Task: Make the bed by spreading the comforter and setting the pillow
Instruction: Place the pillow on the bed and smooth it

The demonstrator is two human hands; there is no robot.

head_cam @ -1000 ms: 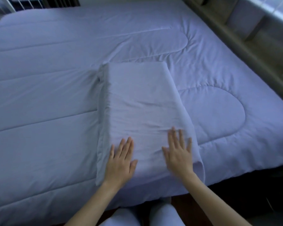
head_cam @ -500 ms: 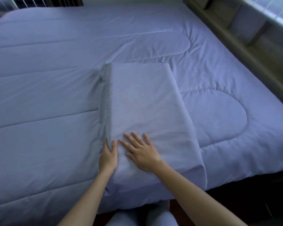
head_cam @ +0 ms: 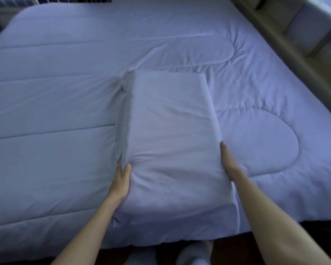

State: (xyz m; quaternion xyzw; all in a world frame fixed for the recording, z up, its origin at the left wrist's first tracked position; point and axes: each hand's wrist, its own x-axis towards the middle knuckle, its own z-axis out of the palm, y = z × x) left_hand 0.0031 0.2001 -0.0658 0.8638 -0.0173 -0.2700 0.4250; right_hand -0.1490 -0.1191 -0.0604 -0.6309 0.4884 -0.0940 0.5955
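As left hand [head_cam: 121,181], right hand [head_cam: 228,162] flank pillow [head_cam: 170,131]

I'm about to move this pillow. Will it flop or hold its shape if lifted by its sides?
Likely holds its shape: the pillow has squared edges and a flat top, like foam. Its cover bunches where the left hand grips, so the fabric may slide slightly.

Single view: a head-worn wide-angle camera. It stands over the near edge of the bed and looks forward and steeply down across the comforter [head_cam: 65,150] to the far edge, near the top of the frame. Range is close: the pillow [head_cam: 170,140] fills the centre, with the left hand [head_cam: 120,182] and right hand [head_cam: 227,161] at its sides. The wooden shelf unit [head_cam: 294,44] along the bed's right edge crosses the upper right corner.
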